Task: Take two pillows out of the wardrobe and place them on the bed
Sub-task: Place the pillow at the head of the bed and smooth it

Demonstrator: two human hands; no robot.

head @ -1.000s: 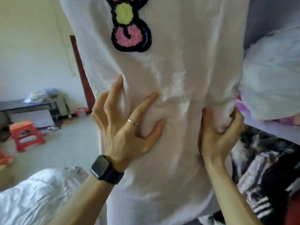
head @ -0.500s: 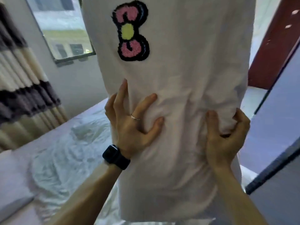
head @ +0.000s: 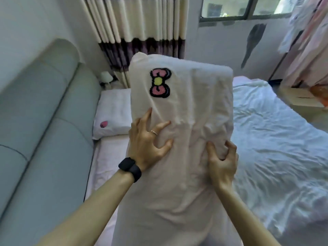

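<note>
From the head camera, the left hand and right hand both clutched a pillow upright over the bed, a second pillow already lying at ten o'clock, so lowering it alongside seemingly came next.

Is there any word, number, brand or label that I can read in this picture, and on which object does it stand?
No readable text anywhere.
Pillow held in both hands: only a pink and yellow bow patch, no letters.
Black watch on the left wrist: dark screen, nothing legible.
</note>
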